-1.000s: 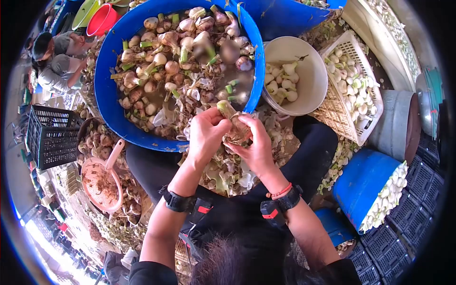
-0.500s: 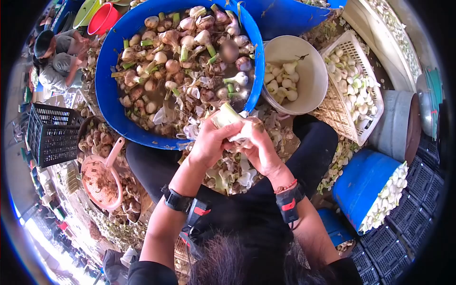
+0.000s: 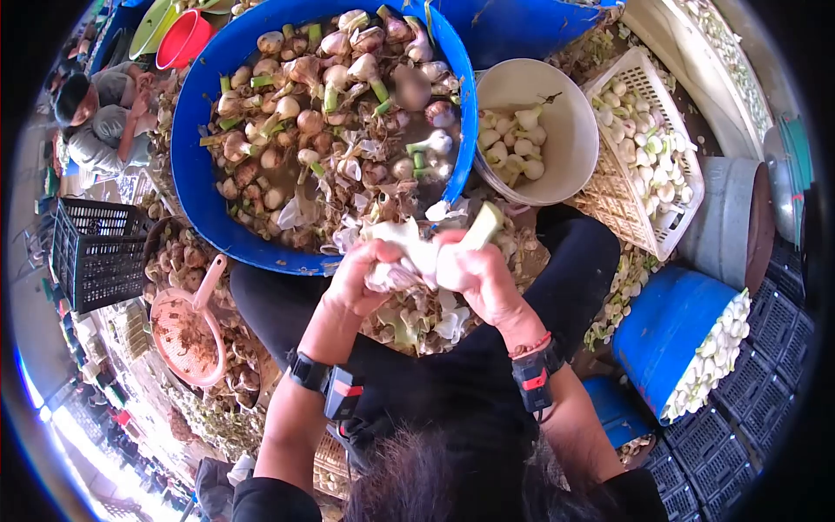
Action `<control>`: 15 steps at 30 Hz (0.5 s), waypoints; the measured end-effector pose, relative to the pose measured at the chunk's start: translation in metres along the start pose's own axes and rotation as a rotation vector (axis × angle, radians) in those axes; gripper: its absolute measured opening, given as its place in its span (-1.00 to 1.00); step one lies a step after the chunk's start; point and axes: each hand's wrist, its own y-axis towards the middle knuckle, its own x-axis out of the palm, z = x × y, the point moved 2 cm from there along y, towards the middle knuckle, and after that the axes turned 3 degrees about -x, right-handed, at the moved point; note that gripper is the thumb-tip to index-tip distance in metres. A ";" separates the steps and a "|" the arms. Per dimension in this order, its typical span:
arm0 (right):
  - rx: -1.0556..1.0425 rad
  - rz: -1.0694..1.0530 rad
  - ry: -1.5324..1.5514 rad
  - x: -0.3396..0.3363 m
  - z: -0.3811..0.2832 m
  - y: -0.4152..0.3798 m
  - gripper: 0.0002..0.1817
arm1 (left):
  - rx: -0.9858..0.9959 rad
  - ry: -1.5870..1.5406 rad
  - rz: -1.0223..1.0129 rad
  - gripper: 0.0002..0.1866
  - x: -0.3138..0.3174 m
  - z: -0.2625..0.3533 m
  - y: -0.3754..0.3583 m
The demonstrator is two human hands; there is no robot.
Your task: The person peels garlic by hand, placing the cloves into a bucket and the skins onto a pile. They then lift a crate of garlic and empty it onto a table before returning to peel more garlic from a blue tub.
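Over my lap, my right hand [image 3: 489, 283] is closed around a white garlic bulb [image 3: 448, 265], whose thick pale green stem sticks up to the right. My left hand [image 3: 358, 277] grips loose garlic skin [image 3: 393, 275] that stretches across to the bulb. Motion blurs the fingers a little. Just beyond both hands stands a large blue tub [image 3: 193, 187] of water with unpeeled garlic bulbs [image 3: 310, 122] and floating skins. Beneath the hands lies a heap of peeled-off skins [image 3: 417, 322].
Right of the tub are a white bucket [image 3: 570, 165] and a cream crate [image 3: 622, 187], both with peeled garlic. A blue barrel [image 3: 665, 326] is farther right. To the left are a pink strainer [image 3: 184, 348] and a black crate [image 3: 91, 270]. Another person [image 3: 104, 122] sits at far left.
My hands have moved apart, left hand leftward with skin, right hand slightly right with the bulb. The stem has swung from leaning left to leaning right.
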 end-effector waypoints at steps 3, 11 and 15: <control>-0.236 0.188 0.103 -0.008 -0.016 0.007 -0.57 | 0.051 0.511 0.165 -0.77 0.016 0.004 -0.021; -0.131 0.399 0.308 -0.011 -0.008 0.015 -0.49 | 0.281 1.416 0.096 -0.32 0.032 -0.017 -0.017; -0.239 0.427 0.087 0.002 0.013 0.016 -0.58 | 0.278 0.941 0.181 -0.46 0.054 -0.036 0.015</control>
